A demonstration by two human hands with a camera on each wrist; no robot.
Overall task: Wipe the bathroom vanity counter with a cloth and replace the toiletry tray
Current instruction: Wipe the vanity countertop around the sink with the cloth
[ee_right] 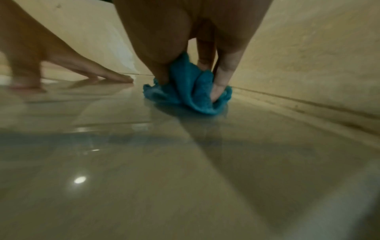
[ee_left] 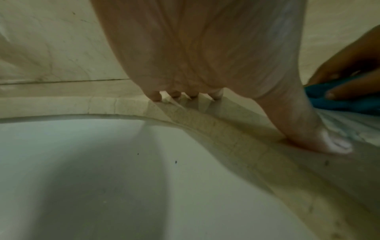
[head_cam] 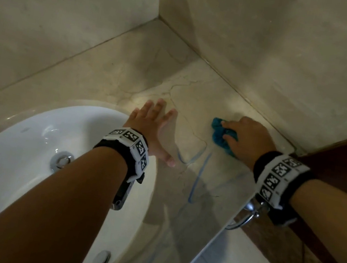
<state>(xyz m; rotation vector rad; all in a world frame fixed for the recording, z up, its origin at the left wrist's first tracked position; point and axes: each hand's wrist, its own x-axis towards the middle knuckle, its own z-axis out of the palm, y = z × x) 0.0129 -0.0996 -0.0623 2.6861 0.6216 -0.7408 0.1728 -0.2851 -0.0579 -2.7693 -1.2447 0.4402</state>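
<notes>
Two hands on the counter — left hand spread flat, right hand bunching the half-hidden cloth.

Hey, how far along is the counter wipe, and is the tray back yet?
Done: the counter is bare and glossy. In hand: the right hand presses a cloth near the wall, and the left hand rests flat beside the sink. Left: the tray, not in view.

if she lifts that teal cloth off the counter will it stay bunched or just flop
Probably flops: the teal cloth lies in soft crumpled folds under the right hand. It looks light, a small wad. It should slide easily, since the counter is glossy and reflective.
</notes>
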